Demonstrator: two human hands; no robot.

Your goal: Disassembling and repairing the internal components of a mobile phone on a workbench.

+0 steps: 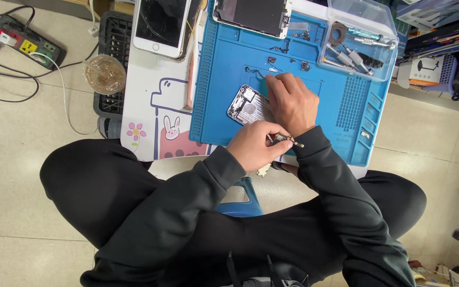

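So the opened phone body [246, 105] is lying flat on the blue repair mat [346, 101], insides facing up, right under both hands. The right hand [292, 102] is planted on its right side, fingers [277, 85] curled down over the top edge, so part of the phone is covered. Can't tell whether those fingers are actually pinching anything or just pressing.

The left hand [255, 144] sits just below the phone, near the front edge of the mat, with its fingers closed on a small flex part [288, 140] with a gold tip, which pokes out to the right toward the other wrist.

The mat lies on a low white desk [150, 101] with a cartoon rabbit and flower printed on it. Further back there's a white phone [161, 24] lying screen up, a detached screen panel [251, 16] at the top of the mat, a few tiny loose parts [285, 50] scattered on it, and a clear plastic box [358, 40] of screwdriver bits in the top right corner.

The room has a pale tile floor, with a power strip [27, 45] and cables on the left, a plastic cup [104, 73] beside the desk, and a black crate [113, 64] under it.
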